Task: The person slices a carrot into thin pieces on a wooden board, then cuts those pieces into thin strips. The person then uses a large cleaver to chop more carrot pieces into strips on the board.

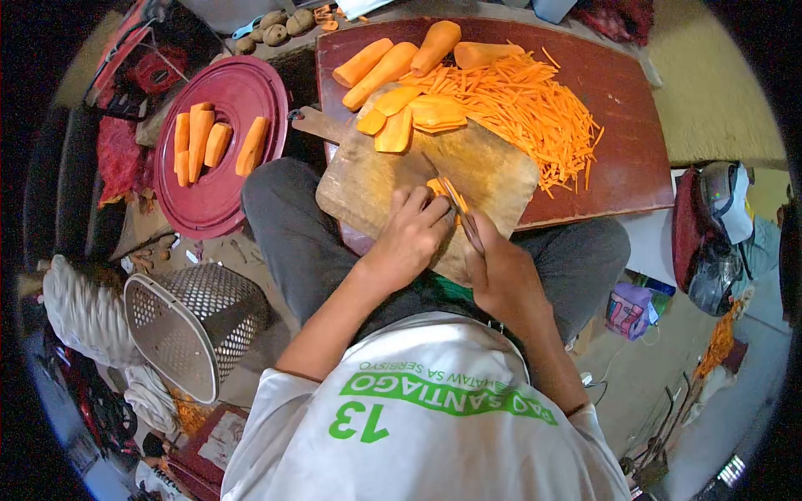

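Observation:
My right hand (503, 269) grips a knife (473, 230), its blade angled up and left over the wooden cutting board (355, 184). Curled fingers of my left hand (415, 227) press on a carrot piece (433, 186) beside the blade, partly hidden by the fingers. Flat carrot slices (438, 112) lie at the board's upper edge. A big pile of carrot strips (535, 113) spreads over the red table (622, 100) to the right. Several whole peeled carrots (383, 73) rest behind the slices.
On the left, a round red lid (180, 204) carries several peeled carrots (199, 140). A grey perforated basket (173, 334) lies tipped on the floor. Brown root vegetables (274, 33) sit at the top. A purple package (630, 311) is on the right.

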